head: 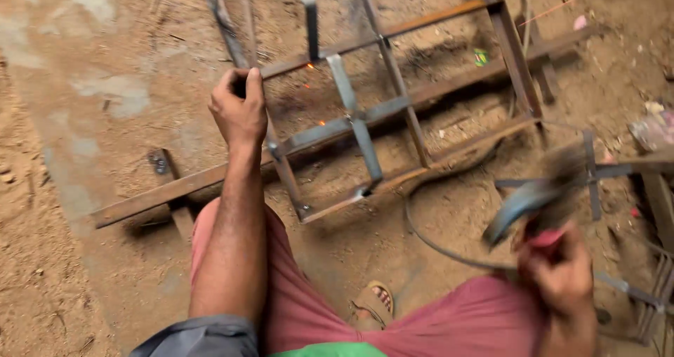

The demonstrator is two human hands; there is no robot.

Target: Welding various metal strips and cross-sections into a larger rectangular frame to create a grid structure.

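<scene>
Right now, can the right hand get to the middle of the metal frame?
Probably yes. The right hand is shut on a blurred tool, off to the side of the frame. Nothing lies between them but bare dirt and a cable. The left hand grips the frame's near corner, away from the middle.

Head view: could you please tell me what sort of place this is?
Probably an outdoor welding yard: a welded metal frame lies on bare dirt ground, small sparks glow on it, and a dark cable runs alongside.
</scene>
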